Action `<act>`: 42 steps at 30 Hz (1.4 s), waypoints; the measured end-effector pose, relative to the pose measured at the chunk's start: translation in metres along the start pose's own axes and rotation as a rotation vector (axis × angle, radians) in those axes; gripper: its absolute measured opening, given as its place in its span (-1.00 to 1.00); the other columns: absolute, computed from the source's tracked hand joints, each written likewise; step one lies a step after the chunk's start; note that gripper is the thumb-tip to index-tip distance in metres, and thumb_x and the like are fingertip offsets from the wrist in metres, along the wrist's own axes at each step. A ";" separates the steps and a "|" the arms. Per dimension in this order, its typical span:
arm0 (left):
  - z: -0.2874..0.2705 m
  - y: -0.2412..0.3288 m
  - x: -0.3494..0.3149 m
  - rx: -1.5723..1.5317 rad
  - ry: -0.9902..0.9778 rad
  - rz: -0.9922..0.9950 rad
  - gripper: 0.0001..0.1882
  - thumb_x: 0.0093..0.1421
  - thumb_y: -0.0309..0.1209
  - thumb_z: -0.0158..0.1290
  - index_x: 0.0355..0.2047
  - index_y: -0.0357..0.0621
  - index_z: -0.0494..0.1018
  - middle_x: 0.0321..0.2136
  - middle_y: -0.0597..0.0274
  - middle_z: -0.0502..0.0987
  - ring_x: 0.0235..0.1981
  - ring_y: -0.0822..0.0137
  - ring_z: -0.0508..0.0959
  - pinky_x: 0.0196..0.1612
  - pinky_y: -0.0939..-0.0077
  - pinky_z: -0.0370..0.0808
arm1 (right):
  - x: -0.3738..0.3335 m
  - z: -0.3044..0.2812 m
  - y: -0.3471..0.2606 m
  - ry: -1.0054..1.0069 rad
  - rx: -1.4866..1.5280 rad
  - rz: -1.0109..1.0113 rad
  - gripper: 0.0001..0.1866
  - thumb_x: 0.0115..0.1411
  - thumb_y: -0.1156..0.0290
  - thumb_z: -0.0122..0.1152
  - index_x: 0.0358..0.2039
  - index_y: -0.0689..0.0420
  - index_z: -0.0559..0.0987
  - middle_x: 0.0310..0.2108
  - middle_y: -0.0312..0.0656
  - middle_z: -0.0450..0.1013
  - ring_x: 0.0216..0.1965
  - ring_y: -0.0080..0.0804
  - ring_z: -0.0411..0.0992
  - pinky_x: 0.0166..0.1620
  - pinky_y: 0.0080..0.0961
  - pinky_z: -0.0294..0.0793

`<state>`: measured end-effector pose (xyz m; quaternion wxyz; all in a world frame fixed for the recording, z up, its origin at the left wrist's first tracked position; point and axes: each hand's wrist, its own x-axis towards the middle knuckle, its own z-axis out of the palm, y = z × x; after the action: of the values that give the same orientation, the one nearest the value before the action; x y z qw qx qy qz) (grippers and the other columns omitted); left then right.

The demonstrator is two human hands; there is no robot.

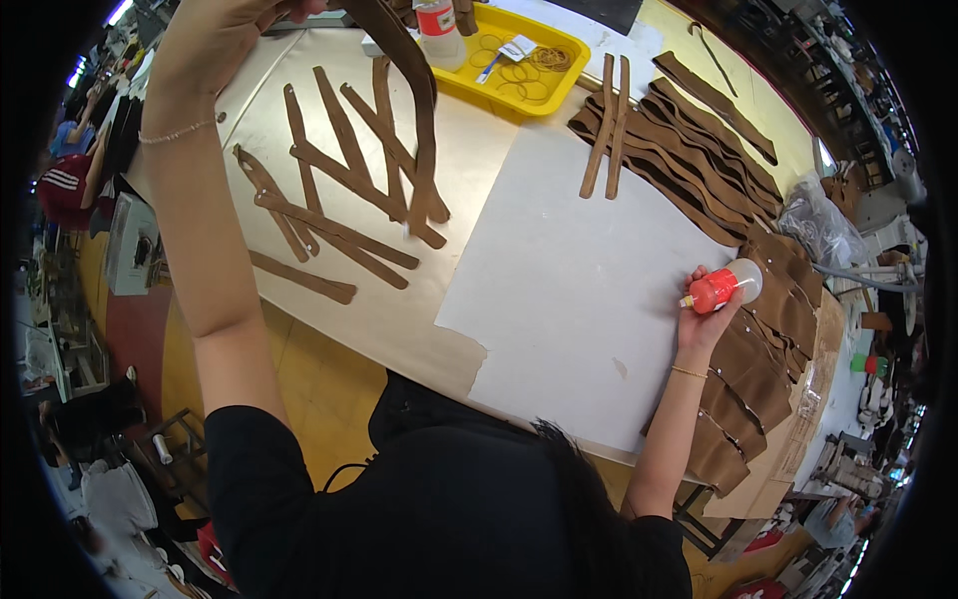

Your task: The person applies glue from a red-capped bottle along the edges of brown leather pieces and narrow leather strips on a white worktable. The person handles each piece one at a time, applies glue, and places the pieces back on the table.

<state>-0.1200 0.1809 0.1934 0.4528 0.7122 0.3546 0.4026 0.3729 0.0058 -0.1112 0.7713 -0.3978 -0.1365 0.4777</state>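
My right hand (711, 311) is wrapped round a squeeze bottle (743, 280) with a red band and a yellowish nozzle. It holds the bottle tilted over the table's right side, nozzle toward the left. At the top left, my left hand (261, 14) is raised and partly cut off by the picture's edge. Its fingers look curled round a long brown strap (423, 110), which arcs down to the table. Beneath the strap lie several shorter brown strips (344, 178), crossing one another. White dots show on some strips.
A yellow tray (571, 78) at the back holds rubber bands and a second red-labelled bottle (436, 30). Wavy brown strips (689, 150) lie far right, with wide brown pieces (738, 389) nearer me. A pale sheet (569, 270) covers the table's middle. Crumpled clear plastic (823, 225) sits beyond.
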 end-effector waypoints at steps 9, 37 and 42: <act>0.154 -0.069 -0.093 0.732 0.036 0.483 -0.77 -0.08 -0.59 0.09 -0.33 -0.20 0.51 -0.48 0.18 0.49 -0.44 0.24 0.54 -0.44 0.47 0.47 | -0.002 0.005 0.000 0.020 -0.031 -0.024 -0.36 0.20 -0.12 -0.03 -0.03 0.25 0.28 -0.19 0.00 0.39 -0.19 -0.24 0.41 -0.09 -0.32 0.45; 0.115 -0.252 -0.006 0.613 -0.066 -0.366 -0.78 -0.05 -0.41 0.24 -0.45 -0.28 0.48 -0.53 0.14 0.52 -0.48 0.32 0.51 -0.34 0.47 0.45 | 0.002 0.001 -0.005 -0.032 0.049 0.075 -0.37 0.18 -0.18 -0.06 -0.07 0.18 0.34 -0.18 0.04 0.41 -0.20 -0.20 0.43 -0.10 -0.29 0.46; 0.154 -0.166 -0.027 0.219 -0.039 -0.218 -0.74 0.02 -0.49 0.22 -0.34 -0.21 0.36 -0.58 0.36 0.44 -0.54 0.58 0.42 -0.43 0.69 0.39 | -0.025 0.051 -0.014 -0.229 0.082 0.229 -0.19 0.11 -0.33 -0.16 -0.03 0.25 0.31 0.03 0.24 0.30 -0.22 -0.05 0.49 -0.24 -0.29 0.57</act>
<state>-0.0169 0.1582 -0.0084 0.4203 0.7222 0.4627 0.2962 0.3387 0.0061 -0.0633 0.7067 -0.3221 -0.1577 0.6099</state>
